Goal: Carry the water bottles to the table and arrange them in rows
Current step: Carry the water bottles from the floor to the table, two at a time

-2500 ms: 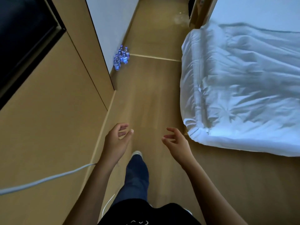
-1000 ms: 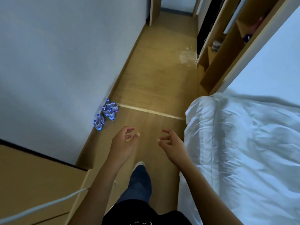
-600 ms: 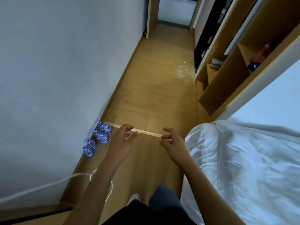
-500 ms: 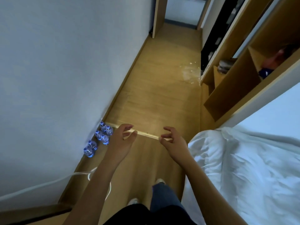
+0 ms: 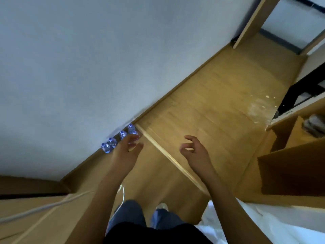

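Closer now to the bottles [image 5: 121,136], upright on the floor against the wall [image 5: 70,67], the left hand [image 5: 125,152], loosely curled and empty, lies nearer than the equally empty right hand [image 5: 195,152].

Soft, even daylight, bluish on the wall [image 5: 73,55]. Brightest at the doorway [image 5: 290,20], top right. Floor [image 5: 202,106] shows a pale glare patch near the right edge. Dark shadow inside the shelf unit [image 5: 292,175]. Slight motion blur; wide-angle bending and tilt at the edges.
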`<state>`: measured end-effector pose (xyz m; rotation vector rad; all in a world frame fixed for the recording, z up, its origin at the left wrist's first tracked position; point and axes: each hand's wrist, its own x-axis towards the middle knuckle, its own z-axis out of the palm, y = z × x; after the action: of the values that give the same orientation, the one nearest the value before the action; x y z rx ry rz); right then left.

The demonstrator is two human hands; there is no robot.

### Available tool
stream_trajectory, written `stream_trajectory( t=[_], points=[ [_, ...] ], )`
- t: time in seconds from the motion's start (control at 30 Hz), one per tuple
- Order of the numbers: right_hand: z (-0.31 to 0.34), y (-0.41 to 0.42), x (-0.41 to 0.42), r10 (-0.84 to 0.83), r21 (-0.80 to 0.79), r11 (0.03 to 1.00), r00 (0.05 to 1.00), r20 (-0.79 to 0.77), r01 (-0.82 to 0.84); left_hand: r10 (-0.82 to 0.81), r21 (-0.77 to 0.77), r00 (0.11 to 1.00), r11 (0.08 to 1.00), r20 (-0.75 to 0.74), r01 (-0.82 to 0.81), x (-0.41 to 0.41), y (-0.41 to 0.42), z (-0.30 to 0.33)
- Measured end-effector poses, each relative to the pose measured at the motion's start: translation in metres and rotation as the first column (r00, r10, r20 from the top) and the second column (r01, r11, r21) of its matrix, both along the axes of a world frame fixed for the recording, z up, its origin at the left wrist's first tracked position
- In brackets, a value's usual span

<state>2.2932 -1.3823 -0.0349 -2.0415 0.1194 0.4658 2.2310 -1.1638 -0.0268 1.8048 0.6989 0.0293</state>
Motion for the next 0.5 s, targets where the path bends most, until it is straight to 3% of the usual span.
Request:
stream_trajectory(
  t=[0.23,0.5],
  points=[
    [-0.02,0.059,0.056,0.279,0.021,0.96,0.957,-0.076,-0.278,0.218,0.014,0.974,0.976,-0.068,-0.217,-0.001,0.033,-0.022],
    [-0.033,0.156,0.113,0.44,-0.008,0.896,0.892,-0.104,-0.443,0.34,0.013,0.935,0.94,-0.097,-0.341,0.036,0.105,-0.037]
  ],
)
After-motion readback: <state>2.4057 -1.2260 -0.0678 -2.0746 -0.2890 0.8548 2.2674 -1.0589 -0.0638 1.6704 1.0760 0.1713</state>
